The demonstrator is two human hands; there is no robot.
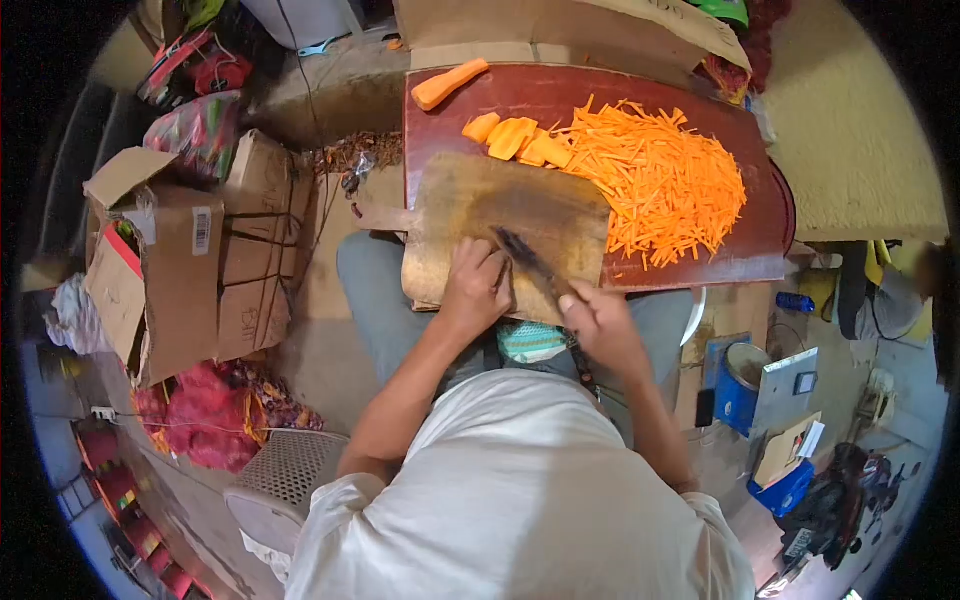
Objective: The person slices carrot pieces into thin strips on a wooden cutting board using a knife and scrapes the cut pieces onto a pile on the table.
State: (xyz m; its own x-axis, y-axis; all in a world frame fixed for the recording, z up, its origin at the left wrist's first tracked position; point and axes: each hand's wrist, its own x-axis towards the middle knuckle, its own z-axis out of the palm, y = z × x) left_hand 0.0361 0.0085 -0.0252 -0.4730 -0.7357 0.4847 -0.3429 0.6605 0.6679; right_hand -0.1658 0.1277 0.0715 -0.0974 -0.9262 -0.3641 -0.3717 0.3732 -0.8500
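My right hand (595, 318) is wrapped round the handle of a dark knife (530, 262), its blade slanting up and left over a worn wooden cutting board (500, 195). Beside the blade, my left hand (478, 285) rests on the board's near part with its fingers curled; whatever they hold, if anything, is hidden. Beyond the board, several thick carrot slices (513, 138) lie in a row. A big heap of thin carrot strips (665, 185) spreads to the right on the red tabletop (745, 255). One peeled whole carrot (450, 85) lies at the far left corner.
An open cardboard box (180, 270) stands at the left, above a red mesh sack (205, 415) and a grey woven stool (290, 465). Cardboard (570, 30) rises behind the tabletop. A blue bucket (738, 390) is at the right.
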